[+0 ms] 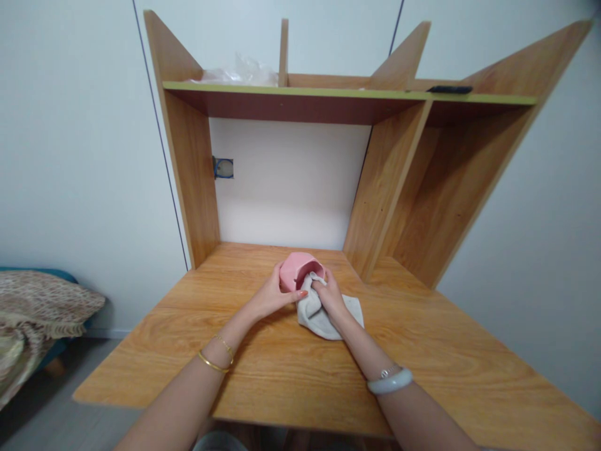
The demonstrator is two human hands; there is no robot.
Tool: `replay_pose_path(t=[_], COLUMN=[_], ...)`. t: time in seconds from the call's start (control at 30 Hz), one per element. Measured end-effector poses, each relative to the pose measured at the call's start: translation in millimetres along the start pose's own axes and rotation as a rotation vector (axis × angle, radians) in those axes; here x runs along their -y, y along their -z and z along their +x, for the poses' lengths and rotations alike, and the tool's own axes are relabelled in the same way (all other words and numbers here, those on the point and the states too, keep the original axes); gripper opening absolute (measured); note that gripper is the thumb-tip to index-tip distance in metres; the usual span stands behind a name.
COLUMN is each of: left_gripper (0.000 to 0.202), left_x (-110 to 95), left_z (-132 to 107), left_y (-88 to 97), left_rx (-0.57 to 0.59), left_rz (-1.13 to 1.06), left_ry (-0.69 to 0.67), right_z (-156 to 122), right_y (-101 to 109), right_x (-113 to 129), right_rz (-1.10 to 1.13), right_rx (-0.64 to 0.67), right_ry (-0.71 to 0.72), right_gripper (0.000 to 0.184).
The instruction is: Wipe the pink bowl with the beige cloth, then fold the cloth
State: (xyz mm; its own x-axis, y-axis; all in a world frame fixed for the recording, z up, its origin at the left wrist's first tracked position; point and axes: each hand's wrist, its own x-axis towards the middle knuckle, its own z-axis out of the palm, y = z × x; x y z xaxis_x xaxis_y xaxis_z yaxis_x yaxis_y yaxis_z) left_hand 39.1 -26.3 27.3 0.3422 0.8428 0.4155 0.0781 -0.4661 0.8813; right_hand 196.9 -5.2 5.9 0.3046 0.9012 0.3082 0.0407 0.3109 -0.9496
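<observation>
A pink cup-like container (293, 266) lies tilted above the wooden desk (263, 376), its opening turned towards me and to the right. My left hand (277, 293) grips it from the left side, thumb along the near rim. A pale grey cloth (314, 316) is bunched at the opening, and its loose end spreads over the desk. With its fingers pushing the cloth into the opening, my right hand (331, 294) is closed on it; those fingertips are partly hidden inside.
Wooden shelving (389, 188) rises at the back of the desk. On its upper shelf are a clear plastic bag (239, 72) and a black object (449, 89). A socket box (224, 168) shows in the wall. A blanket-covered seat (42, 307) stands at left.
</observation>
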Motion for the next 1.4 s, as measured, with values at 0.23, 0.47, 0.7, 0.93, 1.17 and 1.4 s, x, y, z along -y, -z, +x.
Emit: replay_pose_path(t=[0.23,0.47,0.7,0.93,1.17,1.4], left_gripper=[0.075,0.072,0.074,0.065,0.066,0.082], left_x=[-3,-6,-16,-25,-26,-6], left_z=[0,0,-6,-6,-7,-2], left_y=[6.1,6.3,1.9,5.7,7.2,3.8], left_rx=[-0.052,-0.101,-0.012,0.002,-0.014,-0.129], left_rz=[0.26,0.521,0.77,0.883,0.818,0.28], left_ry=[-0.031,-0.014,0.024,0.081,0.14,0.039], right_z=[1,0,2,-5,-6,-1], right_y=[0,2,12,11,11,5], right_x=[-3,-4,5,8,2,0], right_rz=[-0.164,-0.345,-0.604,-0.712,-0.577,-0.312], right_rx=[0.013,-0.003,-0.023,0.062,0.169,0.056], right_ry=[0.027,0.133,0.166,0.213,0.207,0.176], right_gripper=[0.034,0.038,0.049,0.048,0.043,0.034])
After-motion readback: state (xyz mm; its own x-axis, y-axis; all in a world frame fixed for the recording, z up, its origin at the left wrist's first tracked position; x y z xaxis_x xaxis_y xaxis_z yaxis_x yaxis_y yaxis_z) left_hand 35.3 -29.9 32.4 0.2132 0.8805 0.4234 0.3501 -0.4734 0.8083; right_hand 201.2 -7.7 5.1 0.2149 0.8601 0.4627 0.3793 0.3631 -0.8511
